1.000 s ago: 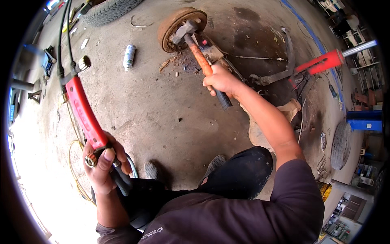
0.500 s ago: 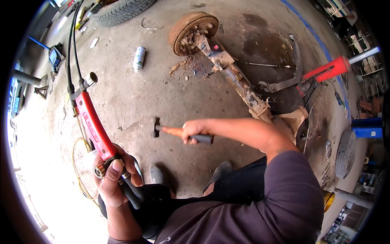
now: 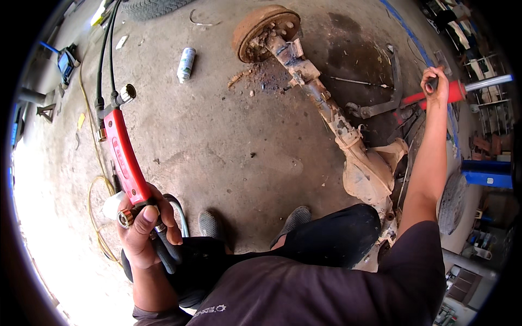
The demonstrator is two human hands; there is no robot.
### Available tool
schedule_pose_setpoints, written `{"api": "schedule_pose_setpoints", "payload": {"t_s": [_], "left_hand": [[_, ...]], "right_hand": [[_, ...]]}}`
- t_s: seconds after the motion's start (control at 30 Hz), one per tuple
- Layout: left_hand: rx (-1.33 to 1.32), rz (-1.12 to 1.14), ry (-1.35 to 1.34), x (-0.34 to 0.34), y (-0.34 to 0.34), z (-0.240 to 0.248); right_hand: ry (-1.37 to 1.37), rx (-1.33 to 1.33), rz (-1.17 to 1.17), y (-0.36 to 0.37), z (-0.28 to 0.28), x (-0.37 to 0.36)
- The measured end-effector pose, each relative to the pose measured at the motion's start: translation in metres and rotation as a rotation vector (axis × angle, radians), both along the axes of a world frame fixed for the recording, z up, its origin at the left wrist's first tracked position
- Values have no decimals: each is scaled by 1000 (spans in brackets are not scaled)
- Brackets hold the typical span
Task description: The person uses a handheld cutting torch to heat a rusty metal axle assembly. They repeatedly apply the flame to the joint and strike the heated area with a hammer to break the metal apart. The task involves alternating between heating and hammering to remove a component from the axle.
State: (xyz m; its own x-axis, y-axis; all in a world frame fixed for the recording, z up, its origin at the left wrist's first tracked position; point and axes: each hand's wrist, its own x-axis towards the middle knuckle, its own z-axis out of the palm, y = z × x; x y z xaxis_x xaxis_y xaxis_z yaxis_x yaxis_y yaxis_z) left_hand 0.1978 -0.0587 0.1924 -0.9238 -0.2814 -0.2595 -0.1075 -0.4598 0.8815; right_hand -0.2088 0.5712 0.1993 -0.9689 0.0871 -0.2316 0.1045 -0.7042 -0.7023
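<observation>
My left hand [image 3: 142, 227] is wrapped round the lower end of a red bar-shaped hose fitting [image 3: 124, 154]. Metal knobs sit at both its ends, and black hoses run from it upward and below. Raised at the far right, my right hand [image 3: 435, 87] grips a hammer [image 3: 432, 84]. The dark butt of its handle faces me, while most of the hammer is hidden by the hand. A dirty, rusty vehicle axle [image 3: 348, 138] lies on the floor between my hands, with a rusty brake drum [image 3: 244, 41] at its far end.
A spray can [image 3: 186, 65] stands beyond my left foot. Behind my right hand is a red cylindrical thing [image 3: 457, 91] with a shiny metal rod. Rusty crumbs [image 3: 261, 79] lie near the drum. A yellow hose [image 3: 100, 239] coils at the left, and a tire [image 3: 155, 8] lies at the far edge.
My right hand has swung with the hammer from in front of my knees up to the far right, uncovering the axle's wide housing. My left hand keeps its hold on the red hose fitting.
</observation>
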Motion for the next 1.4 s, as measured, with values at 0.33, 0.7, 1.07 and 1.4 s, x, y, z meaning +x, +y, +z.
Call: {"api": "schedule_pose_setpoints", "payload": {"t_s": [0.33, 0.7, 1.07, 1.4], "left_hand": [[-37, -6, 86, -4, 24, 15], [-98, -35, 127, -3, 64, 19], [3, 32, -67, 21, 18, 5], [-62, 111, -72, 14, -14, 4]], "right_hand": [[-246, 434, 700, -342, -171, 166], [-334, 395, 1733, -438, -219, 258], [-99, 297, 442, -122, -15, 45], [-223, 588, -32, -174, -100, 33]]}}
